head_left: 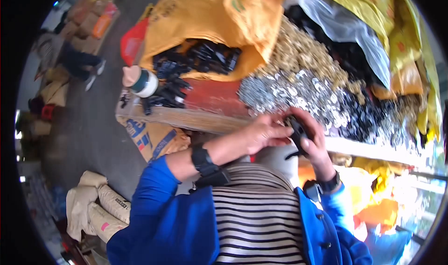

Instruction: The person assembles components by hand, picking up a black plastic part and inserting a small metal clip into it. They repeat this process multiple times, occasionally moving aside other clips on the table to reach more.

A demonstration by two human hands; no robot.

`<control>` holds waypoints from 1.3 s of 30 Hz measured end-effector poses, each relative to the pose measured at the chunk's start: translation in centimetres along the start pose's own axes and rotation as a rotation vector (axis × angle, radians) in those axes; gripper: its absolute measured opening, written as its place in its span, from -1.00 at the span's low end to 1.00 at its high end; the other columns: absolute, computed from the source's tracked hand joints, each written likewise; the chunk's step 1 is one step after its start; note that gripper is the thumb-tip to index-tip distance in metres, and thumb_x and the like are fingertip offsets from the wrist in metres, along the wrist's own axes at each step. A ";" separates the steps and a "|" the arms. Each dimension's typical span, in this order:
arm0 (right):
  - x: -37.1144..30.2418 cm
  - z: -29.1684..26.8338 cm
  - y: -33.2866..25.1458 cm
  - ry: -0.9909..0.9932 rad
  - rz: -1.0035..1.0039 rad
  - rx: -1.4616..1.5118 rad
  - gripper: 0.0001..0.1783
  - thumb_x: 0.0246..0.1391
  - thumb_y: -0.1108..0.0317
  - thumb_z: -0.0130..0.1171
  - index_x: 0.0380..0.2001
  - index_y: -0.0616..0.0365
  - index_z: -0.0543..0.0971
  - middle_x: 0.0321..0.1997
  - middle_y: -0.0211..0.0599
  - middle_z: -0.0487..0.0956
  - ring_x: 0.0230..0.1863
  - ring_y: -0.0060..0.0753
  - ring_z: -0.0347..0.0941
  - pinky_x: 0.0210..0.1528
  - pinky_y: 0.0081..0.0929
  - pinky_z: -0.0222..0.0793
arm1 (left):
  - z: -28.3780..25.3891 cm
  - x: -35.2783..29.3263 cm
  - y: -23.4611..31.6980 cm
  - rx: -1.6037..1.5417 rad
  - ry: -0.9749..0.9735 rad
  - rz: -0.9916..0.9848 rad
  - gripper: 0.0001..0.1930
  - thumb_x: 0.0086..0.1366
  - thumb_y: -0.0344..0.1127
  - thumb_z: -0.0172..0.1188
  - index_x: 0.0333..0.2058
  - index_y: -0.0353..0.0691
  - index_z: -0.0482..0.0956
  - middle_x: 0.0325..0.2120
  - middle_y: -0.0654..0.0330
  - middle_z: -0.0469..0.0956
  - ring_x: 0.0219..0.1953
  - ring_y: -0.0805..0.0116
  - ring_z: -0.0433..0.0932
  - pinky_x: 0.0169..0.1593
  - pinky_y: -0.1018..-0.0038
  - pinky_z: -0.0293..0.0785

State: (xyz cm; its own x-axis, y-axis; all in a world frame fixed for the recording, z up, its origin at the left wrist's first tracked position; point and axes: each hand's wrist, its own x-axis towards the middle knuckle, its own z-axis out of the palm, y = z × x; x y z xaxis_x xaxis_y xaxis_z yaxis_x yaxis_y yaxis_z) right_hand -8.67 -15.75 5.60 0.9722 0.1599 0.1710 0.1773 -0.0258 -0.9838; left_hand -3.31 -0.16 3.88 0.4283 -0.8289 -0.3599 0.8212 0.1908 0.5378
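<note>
My right hand (311, 136) is closed around a small black plastic part (297, 133), held just over the near edge of the workbench. Fingertips of my left hand (263, 135) are pinched against the part from the left; whether a tiny piece sits between them is hidden. A thin black end of the part sticks out below the right thumb. Just beyond the hands lie a pile of small grey metal pieces (257, 96) and a heap of shiny silver-white pieces (313, 93). Similar black parts (170, 97) lie at the bench's left end.
An orange woven bag (200, 17) spills black parts (200, 59) onto the bench (210, 96). Brass-coloured pieces (303, 48) and black pieces (357, 120) are heaped at the right. A white tub (145, 84) stands at the left corner. Cream sacks (100, 206) lie on the floor; another person's legs (81, 62) show far left.
</note>
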 end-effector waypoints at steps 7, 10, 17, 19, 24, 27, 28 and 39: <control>0.5 -0.1 1.1 0.023 0.071 0.199 -0.10 -0.37 -0.20 0.03 -0.09 0.38 0.22 -0.11 -0.11 0.32 -0.09 -0.32 0.27 -0.01 -0.46 0.12 | 0.1 0.3 -0.4 0.228 -0.018 -0.023 -0.55 -0.08 -0.33 0.22 -0.21 -0.23 0.24 -0.44 0.25 0.43 -0.42 0.50 0.45 -0.38 0.67 0.40; 0.4 -0.2 1.1 0.030 0.071 0.230 -0.09 -0.38 -0.21 0.03 -0.10 0.38 0.23 -0.11 -0.10 0.32 -0.08 -0.31 0.27 -0.01 -0.45 0.12 | 0.2 0.5 -0.3 0.288 -0.018 0.003 -0.53 -0.12 -0.29 0.26 -0.24 -0.25 0.25 -0.46 0.27 0.44 -0.45 0.51 0.45 -0.40 0.70 0.37; 0.7 -0.1 1.8 0.049 0.047 0.282 -0.19 -0.35 -0.16 0.04 -0.18 0.38 0.29 -0.21 -0.16 0.36 -0.18 -0.38 0.31 -0.09 -0.50 0.18 | -0.3 0.7 -0.3 0.284 -0.018 0.004 -0.48 -0.14 -0.28 0.28 -0.20 -0.22 0.23 -0.46 0.27 0.43 -0.45 0.54 0.44 -0.40 0.69 0.36; 0.6 -0.2 2.3 0.056 0.060 0.356 -0.29 -0.31 -0.06 0.08 -0.22 0.36 0.31 -0.27 -0.24 0.38 -0.23 -0.46 0.32 -0.15 -0.56 0.21 | -0.5 0.8 -0.3 0.271 -0.010 0.006 -0.50 -0.14 -0.29 0.27 -0.22 -0.23 0.25 -0.46 0.28 0.43 -0.45 0.54 0.44 -0.41 0.71 0.35; 0.6 -0.4 2.5 0.079 0.096 0.375 -0.39 -0.29 -0.02 0.08 -0.31 0.35 0.35 -0.32 -0.25 0.38 -0.30 -0.49 0.33 -0.22 -0.60 0.23 | -0.6 1.2 0.0 0.273 -0.028 0.007 -0.46 -0.13 -0.32 0.27 -0.16 -0.22 0.22 -0.44 0.27 0.42 -0.43 0.54 0.43 -0.40 0.71 0.34; 0.8 -0.5 2.3 0.053 0.076 0.390 -0.45 -0.27 0.02 0.07 -0.36 0.33 0.36 -0.35 -0.27 0.39 -0.33 -0.50 0.34 -0.25 -0.62 0.24 | -0.4 1.1 -0.1 0.299 -0.028 0.043 -0.46 -0.13 -0.34 0.26 -0.15 -0.22 0.21 -0.43 0.26 0.42 -0.41 0.54 0.43 -0.38 0.71 0.33; 0.6 -0.4 2.2 0.054 0.077 0.388 -0.45 -0.27 0.02 0.07 -0.36 0.33 0.36 -0.35 -0.27 0.39 -0.33 -0.50 0.34 -0.25 -0.62 0.24 | -0.7 1.2 -0.3 0.320 -0.019 0.030 -0.44 -0.12 -0.35 0.25 -0.12 -0.23 0.20 -0.42 0.25 0.41 -0.40 0.54 0.42 -0.37 0.70 0.33; -15.0 -10.6 1.0 0.217 0.545 -0.180 -0.61 -0.17 0.13 0.05 -0.43 0.30 0.42 -0.51 -0.34 0.42 -0.47 -0.56 0.33 -0.39 -0.66 0.23 | -7.5 -2.8 4.5 1.031 0.399 0.384 -0.48 -0.04 -0.42 0.16 -0.07 -0.32 0.21 -0.35 0.18 0.41 -0.43 0.59 0.39 -0.35 0.66 0.35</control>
State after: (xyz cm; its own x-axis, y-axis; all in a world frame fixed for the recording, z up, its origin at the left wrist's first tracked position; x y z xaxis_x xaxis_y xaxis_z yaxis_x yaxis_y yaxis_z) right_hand -21.45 -28.65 2.66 0.9359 -0.1270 -0.3285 -0.3494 -0.2170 -0.9115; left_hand 2.02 6.92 1.62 0.8202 -0.5509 -0.1543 -0.0045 -0.2760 0.9612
